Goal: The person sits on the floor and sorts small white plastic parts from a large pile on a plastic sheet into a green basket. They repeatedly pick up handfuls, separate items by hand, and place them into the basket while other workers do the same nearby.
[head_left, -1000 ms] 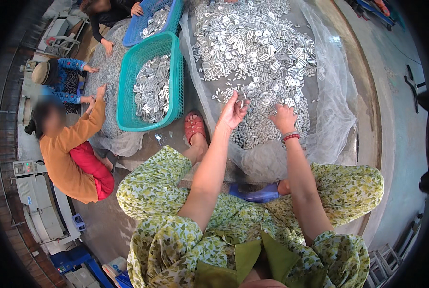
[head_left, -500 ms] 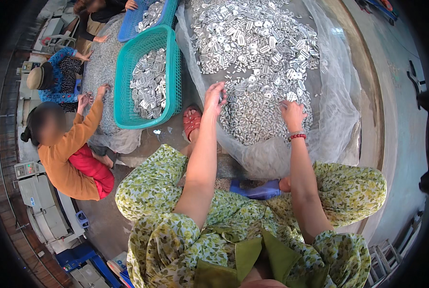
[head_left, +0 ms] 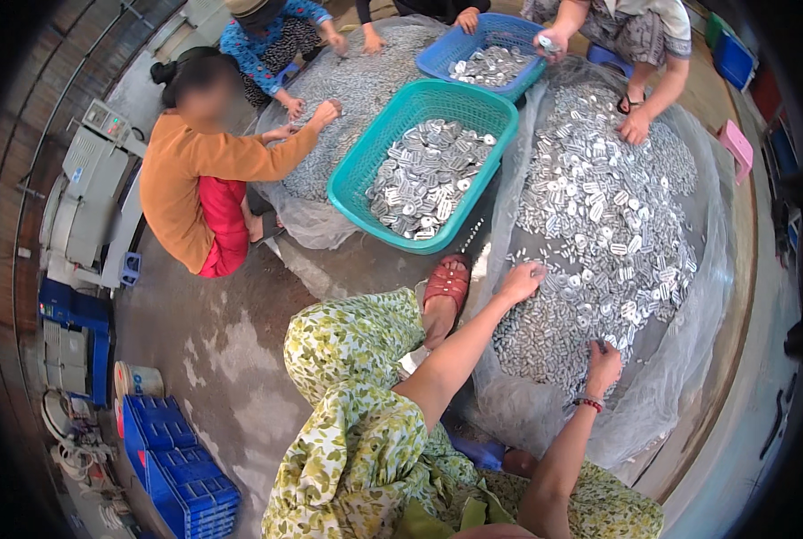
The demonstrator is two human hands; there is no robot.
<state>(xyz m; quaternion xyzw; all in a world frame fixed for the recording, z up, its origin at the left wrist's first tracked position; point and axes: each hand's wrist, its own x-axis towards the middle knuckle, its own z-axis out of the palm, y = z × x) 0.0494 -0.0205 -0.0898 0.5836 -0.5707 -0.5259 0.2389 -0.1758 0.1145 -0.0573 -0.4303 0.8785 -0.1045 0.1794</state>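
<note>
A mound of small silvery metal pieces (head_left: 545, 337) lies on sheer white netting (head_left: 666, 404) in front of me. My left hand (head_left: 522, 281) is at the mound's left edge, fingers curled together; whatever is in them is hidden. My right hand (head_left: 604, 369), with a red bead bracelet at its wrist, is over the near right side of the mound. Its fingers are closed around a small greyish metal piece (head_left: 601, 346) that shows at the tips. Flat slotted plates and round discs (head_left: 613, 211) lie scattered farther up the same heap.
A green basket (head_left: 352, 211) of slotted metal plates stands left of the netting, with a blue basket (head_left: 433, 63) behind it. Co-workers crouch around a second heap (head_left: 366, 90) at the left. Another person's hand (head_left: 635, 126) touches the far end of my heap. Blue crates (head_left: 186, 476) stand at lower left.
The view has swung left, so the heap and baskets sit farther right. My left hand has come down to the heap's edge. A small piece now shows in my right fingers.
</note>
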